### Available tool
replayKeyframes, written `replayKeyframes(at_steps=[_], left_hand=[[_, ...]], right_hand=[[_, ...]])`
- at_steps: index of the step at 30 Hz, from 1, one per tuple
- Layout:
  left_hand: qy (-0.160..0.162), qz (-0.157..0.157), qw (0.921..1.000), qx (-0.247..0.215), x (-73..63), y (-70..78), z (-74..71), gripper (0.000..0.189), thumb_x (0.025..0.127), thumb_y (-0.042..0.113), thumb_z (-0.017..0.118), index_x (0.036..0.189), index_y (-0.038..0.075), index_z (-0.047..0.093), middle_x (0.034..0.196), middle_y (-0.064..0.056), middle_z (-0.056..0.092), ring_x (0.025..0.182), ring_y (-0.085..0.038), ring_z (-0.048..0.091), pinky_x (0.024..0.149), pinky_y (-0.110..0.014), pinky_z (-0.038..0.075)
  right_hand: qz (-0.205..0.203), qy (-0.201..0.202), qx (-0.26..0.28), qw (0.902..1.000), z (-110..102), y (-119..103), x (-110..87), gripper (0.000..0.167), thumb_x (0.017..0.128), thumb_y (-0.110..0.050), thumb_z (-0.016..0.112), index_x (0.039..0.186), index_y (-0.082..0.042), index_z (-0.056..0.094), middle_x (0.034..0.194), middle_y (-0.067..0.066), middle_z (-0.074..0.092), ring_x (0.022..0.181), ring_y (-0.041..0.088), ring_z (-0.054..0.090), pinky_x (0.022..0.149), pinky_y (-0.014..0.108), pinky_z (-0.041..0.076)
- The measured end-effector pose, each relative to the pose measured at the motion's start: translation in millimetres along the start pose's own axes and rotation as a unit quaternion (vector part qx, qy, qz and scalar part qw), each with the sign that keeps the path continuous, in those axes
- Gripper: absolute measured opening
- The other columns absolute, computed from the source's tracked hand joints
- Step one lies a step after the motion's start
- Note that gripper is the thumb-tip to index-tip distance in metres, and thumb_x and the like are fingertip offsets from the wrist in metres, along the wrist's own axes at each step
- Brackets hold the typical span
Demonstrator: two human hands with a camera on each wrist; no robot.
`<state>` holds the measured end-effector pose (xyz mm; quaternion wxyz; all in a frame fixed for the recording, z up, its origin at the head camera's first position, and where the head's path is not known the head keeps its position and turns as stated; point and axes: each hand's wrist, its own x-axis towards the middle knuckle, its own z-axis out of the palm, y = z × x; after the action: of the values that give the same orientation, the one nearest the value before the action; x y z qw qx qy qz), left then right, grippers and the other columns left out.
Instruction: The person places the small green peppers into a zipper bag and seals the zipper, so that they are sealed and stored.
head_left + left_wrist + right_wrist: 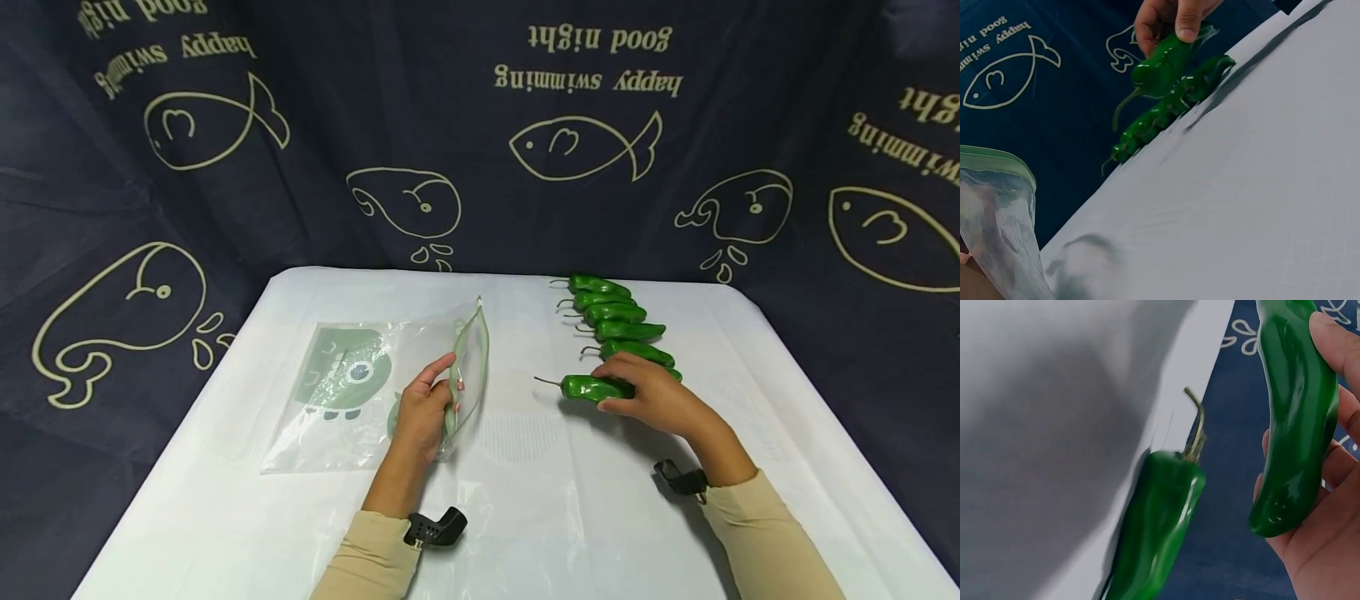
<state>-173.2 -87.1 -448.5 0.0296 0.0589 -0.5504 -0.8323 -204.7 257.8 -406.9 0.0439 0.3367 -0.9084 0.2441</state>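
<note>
My left hand grips the open mouth of a clear plastic zip bag, which has a green cartoon print and a green zip edge. The bag lies flat to the left while its mouth stands raised and gapes to the right. In my right hand a glossy green chili pepper is held between thumb and fingers, its thin stem pointing left. The left wrist view shows this held pepper raised above the others. Several more green peppers lie in a row behind it, stems to the left.
A white cloth covers the table. Behind it hangs a dark blue curtain with fish drawings and lettering. A single pepper lies close beside the right hand in the right wrist view.
</note>
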Motion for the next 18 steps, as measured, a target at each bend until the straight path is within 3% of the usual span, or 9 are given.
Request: replayKeyframes(at_steps=[18], left_hand=[[-0.006, 0.0, 1.0, 0.007, -0.2, -0.9, -0.6, 0.057, 0.082, -0.014, 0.047, 0.135, 0.002, 0.059, 0.077, -0.002, 0.063, 0.063, -0.01, 0.053, 0.054, -0.017, 0.043]], right_hand=[[-0.089, -0.007, 0.027, 0.9957, 4.9, -29.7, 38.8, 0.038, 0.08, -0.021, 0.084, 0.114, -0.013, 0.069, 0.107, -0.006, 0.061, 0.097, 0.01, 0.056, 0.08, 0.033, 0.051]])
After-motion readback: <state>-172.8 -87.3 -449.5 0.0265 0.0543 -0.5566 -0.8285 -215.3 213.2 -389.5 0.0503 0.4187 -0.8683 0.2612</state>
